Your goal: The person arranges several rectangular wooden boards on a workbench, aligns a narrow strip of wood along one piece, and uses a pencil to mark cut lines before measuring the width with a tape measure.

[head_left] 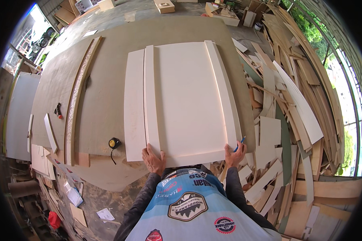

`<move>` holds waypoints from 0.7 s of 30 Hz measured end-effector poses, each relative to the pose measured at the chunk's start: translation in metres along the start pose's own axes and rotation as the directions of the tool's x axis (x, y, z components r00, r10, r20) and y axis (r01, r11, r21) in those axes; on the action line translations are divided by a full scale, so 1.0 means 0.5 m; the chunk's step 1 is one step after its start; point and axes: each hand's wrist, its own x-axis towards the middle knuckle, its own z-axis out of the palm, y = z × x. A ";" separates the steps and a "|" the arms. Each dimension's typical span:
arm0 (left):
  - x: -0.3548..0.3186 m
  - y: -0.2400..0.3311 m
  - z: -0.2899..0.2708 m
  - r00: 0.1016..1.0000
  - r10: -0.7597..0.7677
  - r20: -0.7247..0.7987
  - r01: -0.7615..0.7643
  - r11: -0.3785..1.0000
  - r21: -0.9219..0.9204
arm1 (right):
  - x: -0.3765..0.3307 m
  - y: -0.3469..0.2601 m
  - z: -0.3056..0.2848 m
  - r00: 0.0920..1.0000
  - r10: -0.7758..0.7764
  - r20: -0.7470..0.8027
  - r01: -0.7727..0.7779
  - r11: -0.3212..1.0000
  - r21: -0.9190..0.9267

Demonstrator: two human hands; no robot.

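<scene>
The near edge of a large pale board (185, 104), lying flat on the worktop (104, 92) toward its right edge, is partly hidden by the person's chest. It carries two raised strips. The left hand (153, 159) presses flat, grasping nothing; the right hand (233, 154) clenches a blue pencil (240, 143).

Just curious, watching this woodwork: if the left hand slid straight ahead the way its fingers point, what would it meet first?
The left hand already rests on the white panel, fingers on the narrow white strip lying along it. Going straight on, it would probably just follow that strip; nothing else seems to block the way.
</scene>
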 end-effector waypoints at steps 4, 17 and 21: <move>0.000 0.004 -0.002 1.000 -0.012 0.004 0.012 1.000 0.004 | -0.003 0.001 0.002 1.000 0.021 -0.005 -0.021 1.000 0.015; 0.003 0.004 0.005 0.998 -0.069 -0.002 0.069 0.998 -0.007 | -0.001 0.014 0.017 0.999 0.036 0.004 -0.036 0.999 0.031; 0.006 0.008 0.001 0.996 -0.083 0.016 0.083 0.996 0.015 | -0.010 0.030 0.017 0.999 0.028 0.027 -0.030 0.998 0.047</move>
